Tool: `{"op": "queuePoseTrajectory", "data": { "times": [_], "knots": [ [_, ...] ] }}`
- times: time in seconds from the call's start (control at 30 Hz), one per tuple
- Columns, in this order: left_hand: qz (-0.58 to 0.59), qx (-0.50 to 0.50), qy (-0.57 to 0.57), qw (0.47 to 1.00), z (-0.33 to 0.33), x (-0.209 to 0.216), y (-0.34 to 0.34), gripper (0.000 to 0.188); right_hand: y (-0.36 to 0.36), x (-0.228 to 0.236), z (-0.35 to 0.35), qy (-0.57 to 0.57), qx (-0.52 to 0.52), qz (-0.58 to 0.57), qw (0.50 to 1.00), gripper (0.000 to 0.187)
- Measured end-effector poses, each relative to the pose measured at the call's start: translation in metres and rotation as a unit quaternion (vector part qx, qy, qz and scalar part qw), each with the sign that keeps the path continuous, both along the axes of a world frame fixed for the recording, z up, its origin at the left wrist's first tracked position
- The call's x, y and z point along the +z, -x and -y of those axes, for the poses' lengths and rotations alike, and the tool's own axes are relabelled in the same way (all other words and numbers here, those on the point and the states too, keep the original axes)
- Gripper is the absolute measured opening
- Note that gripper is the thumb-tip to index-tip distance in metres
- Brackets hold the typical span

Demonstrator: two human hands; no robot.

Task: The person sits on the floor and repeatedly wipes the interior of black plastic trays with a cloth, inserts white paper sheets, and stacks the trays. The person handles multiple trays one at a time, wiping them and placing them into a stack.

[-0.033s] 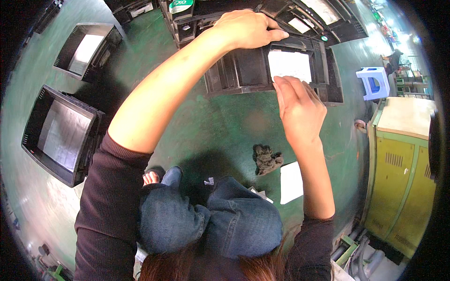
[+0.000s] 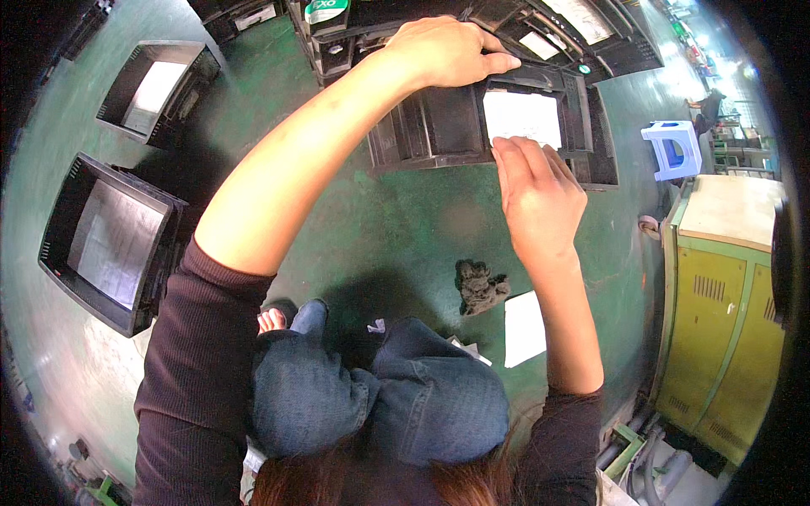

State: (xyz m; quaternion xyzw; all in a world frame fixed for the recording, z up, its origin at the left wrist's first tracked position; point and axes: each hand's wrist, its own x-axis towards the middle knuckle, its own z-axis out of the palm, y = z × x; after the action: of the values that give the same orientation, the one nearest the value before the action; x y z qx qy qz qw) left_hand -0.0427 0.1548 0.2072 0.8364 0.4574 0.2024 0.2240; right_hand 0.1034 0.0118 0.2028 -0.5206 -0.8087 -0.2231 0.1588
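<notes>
A black plastic crate stands on the floor in front of me, with a white sheet of paper against its side. My left hand reaches over to the crate's upper edge. Its thumb points right along the rim, and the other fingers curl over the far side, partly hidden. At the paper's lower edge, my right hand is closed in a pinch on the sheet, thumb and fingertips together.
More black crates stand at the left and behind. A dark crumpled rag and a loose white sheet lie on the green floor near my knees. To the right are a blue-white plastic stool and a yellow-green metal cabinet.
</notes>
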Motion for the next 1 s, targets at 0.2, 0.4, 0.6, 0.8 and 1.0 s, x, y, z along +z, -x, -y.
{"op": "queuePoseTrajectory", "data": {
  "times": [0.2,0.4,0.6,0.8,1.0],
  "knots": [
    [0.005,-0.003,-0.005,1.000,-0.002,0.001,0.001,0.058,-0.004,-0.001,-0.010,0.027,-0.044,-0.021,0.998,0.018],
    [0.003,0.002,-0.010,1.000,-0.001,0.002,0.000,0.058,-0.025,0.009,-0.013,0.143,-0.127,-0.469,0.862,0.018],
    [0.010,-0.005,-0.024,1.000,-0.001,-0.001,0.000,0.056,-0.012,0.000,-0.011,-0.014,-0.032,-0.118,0.992,0.022],
    [-0.020,0.050,-0.016,0.998,0.007,0.000,-0.003,0.048,-0.012,-0.005,-0.017,0.037,-0.093,-0.159,0.982,0.016],
    [-0.009,0.067,-0.083,0.994,0.012,-0.001,-0.005,0.051,-0.040,-0.007,-0.017,0.109,-0.075,-0.538,0.833,0.014]
  ]
}}
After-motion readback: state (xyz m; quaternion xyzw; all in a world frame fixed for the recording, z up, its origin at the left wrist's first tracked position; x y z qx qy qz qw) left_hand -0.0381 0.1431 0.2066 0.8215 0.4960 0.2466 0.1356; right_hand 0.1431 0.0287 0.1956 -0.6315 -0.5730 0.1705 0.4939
